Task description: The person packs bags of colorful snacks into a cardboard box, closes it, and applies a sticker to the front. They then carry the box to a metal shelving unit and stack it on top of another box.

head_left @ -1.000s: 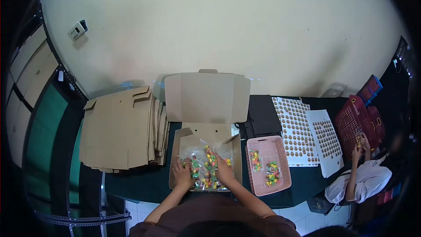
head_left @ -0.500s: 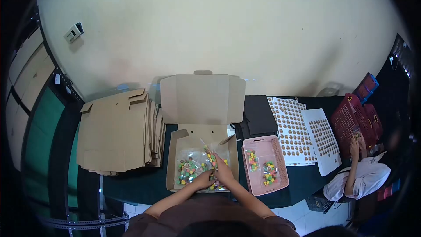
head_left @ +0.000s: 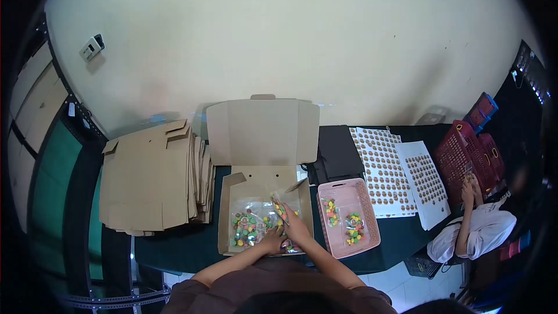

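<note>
An open cardboard box [head_left: 224, 221] stands in front of me with its lid raised. Inside it lie several clear bags of colourful candies [head_left: 247, 228]. My right hand [head_left: 297, 230] is closed around a candy bag [head_left: 278, 206], which it holds tilted over the right part of the box. Low in the box, my left hand [head_left: 272, 241] rests on the bags beside my right hand, its fingers stretched out. Part of the contents is hidden under both hands.
A pink basket [head_left: 374, 221] with candy bags sits right of the box. Flattened cardboard boxes [head_left: 145, 180] are stacked at the left. Sticker sheets [head_left: 383, 168] and a black folder [head_left: 340, 151] lie behind the basket. At the far right, a co-worker [head_left: 479, 227] handles something near red baskets [head_left: 456, 154].
My left hand has gone from curled fingers to lying flatter on the bags. My right hand still holds its candy bag, nearly in the same place. The view has shifted slightly.
</note>
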Tool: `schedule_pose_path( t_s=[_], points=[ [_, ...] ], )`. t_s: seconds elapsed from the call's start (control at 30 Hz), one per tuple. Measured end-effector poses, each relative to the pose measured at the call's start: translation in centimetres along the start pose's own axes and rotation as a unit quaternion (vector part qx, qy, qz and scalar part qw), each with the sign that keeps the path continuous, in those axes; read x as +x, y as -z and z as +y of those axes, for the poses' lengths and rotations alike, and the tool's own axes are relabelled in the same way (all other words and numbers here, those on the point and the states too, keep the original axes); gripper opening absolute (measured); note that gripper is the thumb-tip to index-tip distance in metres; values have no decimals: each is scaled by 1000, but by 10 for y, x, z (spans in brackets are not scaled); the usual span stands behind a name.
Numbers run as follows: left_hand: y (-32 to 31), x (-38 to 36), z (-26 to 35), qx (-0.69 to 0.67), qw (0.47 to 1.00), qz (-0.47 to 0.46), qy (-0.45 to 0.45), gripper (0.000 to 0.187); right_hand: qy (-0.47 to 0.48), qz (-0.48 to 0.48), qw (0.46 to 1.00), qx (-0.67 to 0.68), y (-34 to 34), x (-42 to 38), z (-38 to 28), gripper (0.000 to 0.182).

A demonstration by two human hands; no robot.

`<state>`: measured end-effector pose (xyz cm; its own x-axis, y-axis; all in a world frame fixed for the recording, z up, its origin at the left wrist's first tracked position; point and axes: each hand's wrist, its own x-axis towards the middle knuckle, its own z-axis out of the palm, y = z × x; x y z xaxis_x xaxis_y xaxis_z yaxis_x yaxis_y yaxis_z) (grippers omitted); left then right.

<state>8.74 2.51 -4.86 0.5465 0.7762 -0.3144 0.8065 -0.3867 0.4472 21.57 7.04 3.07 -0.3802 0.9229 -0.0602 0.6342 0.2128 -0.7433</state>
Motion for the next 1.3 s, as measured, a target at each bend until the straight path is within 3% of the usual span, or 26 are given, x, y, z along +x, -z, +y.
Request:
schedule_pose_path(
  t_s=[0.17, 0.4, 0.47, 0.5, 0.57, 0.7, 0.77, 0.8, 0.83, 0.9, 1.03, 1.1, 1.2, 1.3],
  points=[
    [22, -11, 16, 37, 995, -41, 84, 62, 12, 29, 999, 27, -1, -1, 6, 55],
    [31, -8, 14, -15, 995, -32, 88, 63, -20, 8, 998, 56, 0, -1, 4, 53],
    [19, 1, 2, -311, 949, 32, -32, 66, 17, 23, 999, 24, -3, -4, 2, 51],
    [22, 1, 4, -311, 949, 32, -32, 66, 17, 23, 999, 24, -3, -3, 0, 51],
    [26, 1, 9, -441, 894, -58, -60, 69, 35, 22, 999, -6, -2, -1, -2, 49],
    [8, 5, 1, -465, 884, -43, 4, 70, 35, 23, 999, 21, -1, 3, 2, 47],
    [23, -3, 14, -684, 724, -66, -60, 75, 16, 25, 999, 36, 1, 3, 1, 47],
    [37, -11, 22, -738, 672, -61, -27, 78, 10, 17, 999, 32, -1, 5, 4, 46],
    [36, -11, 21, -738, 671, -60, -26, 78, 10, 16, 999, 32, -3, 6, 7, 46],
    [36, -12, 20, -684, 729, -17, -27, 71, 38, 4, 999, 38, -6, 8, 11, 47],
    [37, -19, 15, -687, 726, -13, -16, 62, 5, -22, 998, 55, -8, 7, 14, 49],
    [25, -13, 3, -671, 739, -47, 30, 47, 17, -33, 997, 61, -9, 9, 18, 47],
    [6, -6, -6, -652, 752, -20, 93, 36, 49, -12, 997, 54, -10, 11, 19, 46],
    [2, -6, -7, -655, 748, -16, 107, 32, 34, -8, 999, 26, -6, 6, 10, 46]
  ],
)
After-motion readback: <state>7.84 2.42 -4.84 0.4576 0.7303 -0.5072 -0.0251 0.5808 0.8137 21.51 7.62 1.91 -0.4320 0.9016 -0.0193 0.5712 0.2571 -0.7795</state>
